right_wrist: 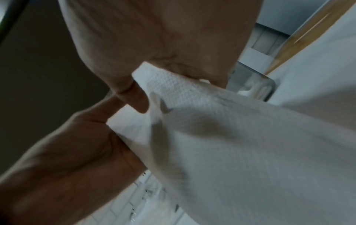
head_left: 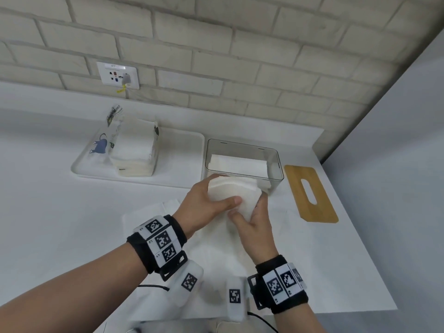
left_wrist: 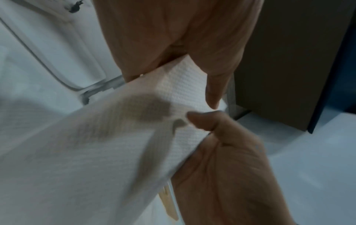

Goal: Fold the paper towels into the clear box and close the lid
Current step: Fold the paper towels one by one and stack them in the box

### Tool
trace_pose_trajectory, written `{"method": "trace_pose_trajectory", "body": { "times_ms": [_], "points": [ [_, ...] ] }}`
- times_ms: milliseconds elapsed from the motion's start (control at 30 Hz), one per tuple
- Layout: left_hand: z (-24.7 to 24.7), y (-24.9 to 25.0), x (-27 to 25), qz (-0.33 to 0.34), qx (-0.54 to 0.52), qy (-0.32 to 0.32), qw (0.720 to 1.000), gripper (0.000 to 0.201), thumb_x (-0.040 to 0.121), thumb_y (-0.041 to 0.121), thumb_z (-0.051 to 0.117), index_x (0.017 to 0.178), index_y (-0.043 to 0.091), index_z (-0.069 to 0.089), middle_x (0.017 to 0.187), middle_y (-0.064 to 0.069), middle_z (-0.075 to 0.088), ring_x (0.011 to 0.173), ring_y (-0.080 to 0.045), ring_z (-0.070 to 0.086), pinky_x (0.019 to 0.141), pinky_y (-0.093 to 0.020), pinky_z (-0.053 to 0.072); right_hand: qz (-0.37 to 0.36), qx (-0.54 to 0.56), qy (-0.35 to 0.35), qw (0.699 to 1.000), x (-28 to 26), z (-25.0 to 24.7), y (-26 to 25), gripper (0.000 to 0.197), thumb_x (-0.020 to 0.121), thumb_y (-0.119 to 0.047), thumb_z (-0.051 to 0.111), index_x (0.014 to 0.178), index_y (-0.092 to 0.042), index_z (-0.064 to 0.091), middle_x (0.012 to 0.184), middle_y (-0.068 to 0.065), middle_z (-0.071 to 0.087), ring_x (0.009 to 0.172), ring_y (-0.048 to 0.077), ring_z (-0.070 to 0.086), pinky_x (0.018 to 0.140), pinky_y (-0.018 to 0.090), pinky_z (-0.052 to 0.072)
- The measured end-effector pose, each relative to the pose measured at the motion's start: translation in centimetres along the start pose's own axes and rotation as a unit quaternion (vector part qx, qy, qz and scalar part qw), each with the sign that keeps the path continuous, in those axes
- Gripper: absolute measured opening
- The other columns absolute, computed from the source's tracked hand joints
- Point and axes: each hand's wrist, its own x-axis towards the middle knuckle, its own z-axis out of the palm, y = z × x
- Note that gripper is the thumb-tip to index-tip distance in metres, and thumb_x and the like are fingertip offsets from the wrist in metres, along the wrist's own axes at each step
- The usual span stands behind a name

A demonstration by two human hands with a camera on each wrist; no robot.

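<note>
Both wrists frame my left hand and right hand, fingers clamped round a folded paper towel stack just before the clear box, keeping folds together. Wrist views: thumbs pinching towel.

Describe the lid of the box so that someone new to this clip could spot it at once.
Start at the white counter below the brick wall and find the clear box near its far right corner. The lid lies flat on the counter just right of that box. It is the only wooden piece there, a tan board with rounded corners and one oblong slot.
</note>
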Motion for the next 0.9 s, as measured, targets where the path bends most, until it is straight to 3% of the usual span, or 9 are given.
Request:
{"method": "trace_pose_trajectory", "body": {
  "times_ms": [67,133,267,333,400,500,567,667,900],
  "points": [
    [0.5,-0.1,-0.3,0.016,0.007,0.006,1.0,0.029,0.084,0.012,0.085,0.109,0.02,0.072,0.103,0.0,0.078,0.096,-0.015,0.074,0.084,-0.031,0.057,0.015,-0.018,-0.021,1.0,0.0,0.2,0.1,0.056,0.092,0.002,0.059,0.129,-0.035,0.039,0.119,-0.017,0.059,0.103,-0.007,0.059,0.08,0.006,0.045],
    [0.9,0.7,-0.7,0.048,-0.005,0.016,0.999,0.027,0.084,0.009,0.084,0.107,0.018,0.073,0.102,0.0,0.078,0.093,-0.013,0.073,0.081,-0.027,0.057,-0.013,-0.013,0.006,1.0,0.0,0.0,-0.7,0.052,0.093,0.006,0.057,0.13,-0.028,0.044,0.119,-0.015,0.06,0.107,-0.01,0.059,0.083,0.005,0.044],
    [0.9,1.4,-0.5,0.073,-0.044,0.02,0.996,0.036,0.081,0.006,0.086,0.112,0.016,0.071,0.107,-0.003,0.078,0.099,-0.016,0.074,0.087,-0.03,0.061,-0.068,0.026,0.08,0.994,0.3,-0.5,-1.7,0.047,0.093,-0.001,0.067,0.131,-0.017,0.045,0.122,-0.007,0.064,0.112,0.002,0.063,0.089,0.016,0.052],
    [0.7,0.5,-0.3,0.041,-0.031,0.011,0.999,0.036,0.083,0.009,0.085,0.115,0.017,0.072,0.109,0.0,0.079,0.102,-0.015,0.075,0.087,-0.028,0.06,-0.027,0.015,0.056,0.998,0.4,-0.5,-0.8,0.054,0.09,0.0,0.068,0.132,-0.021,0.04,0.121,-0.006,0.063,0.106,-0.001,0.064,0.082,0.013,0.052],
    [0.4,-0.9,-0.2,0.009,0.022,0.001,1.0,0.033,0.084,0.012,0.085,0.112,0.025,0.073,0.105,0.008,0.08,0.099,-0.006,0.074,0.085,-0.022,0.056,0.038,-0.018,0.005,0.999,0.3,-0.3,0.7,0.058,0.088,0.003,0.064,0.129,-0.025,0.035,0.115,-0.009,0.061,0.099,0.003,0.064,0.072,0.01,0.05],
    [0.3,-2.1,-0.4,-0.018,0.073,-0.005,0.997,0.031,0.085,0.018,0.084,0.108,0.034,0.072,0.1,0.018,0.078,0.092,0.006,0.072,0.08,-0.015,0.051,0.082,-0.053,-0.022,0.995,-0.1,-0.3,2.6,0.057,0.087,0.002,0.061,0.127,-0.029,0.035,0.111,-0.011,0.059,0.1,0.011,0.062,0.072,0.013,0.05],
    [0.4,-1.9,-0.5,-0.014,0.051,0.001,0.999,0.028,0.086,0.017,0.083,0.106,0.033,0.073,0.097,0.018,0.079,0.091,0.004,0.073,0.076,-0.011,0.052,0.082,-0.047,-0.013,0.995,-0.2,-0.3,2.6,0.055,0.088,0.001,0.061,0.13,-0.027,0.041,0.112,-0.011,0.063,0.103,0.008,0.064,0.077,0.016,0.051],
    [0.6,-1.3,-0.5,0.004,-0.005,0.013,1.0,0.028,0.085,0.012,0.083,0.111,0.02,0.076,0.102,0.008,0.08,0.096,-0.007,0.076,0.079,-0.017,0.057,0.058,-0.024,0.009,0.998,0.0,-0.4,1.9,0.051,0.092,0.001,0.06,0.135,-0.023,0.048,0.115,-0.013,0.066,0.104,-0.004,0.063,0.083,0.012,0.05],
    [0.5,-2.5,-0.7,-0.035,-0.015,0.011,0.999,0.045,0.075,0.012,0.091,0.116,0.015,0.074,0.107,0.005,0.08,0.103,-0.013,0.075,0.086,-0.026,0.058,0.068,-0.032,-0.031,0.997,-0.1,-0.8,1.6,0.045,0.095,-0.015,0.066,0.131,-0.035,0.047,0.12,-0.02,0.063,0.108,-0.012,0.058,0.092,0.021,0.049]
  ]
}}
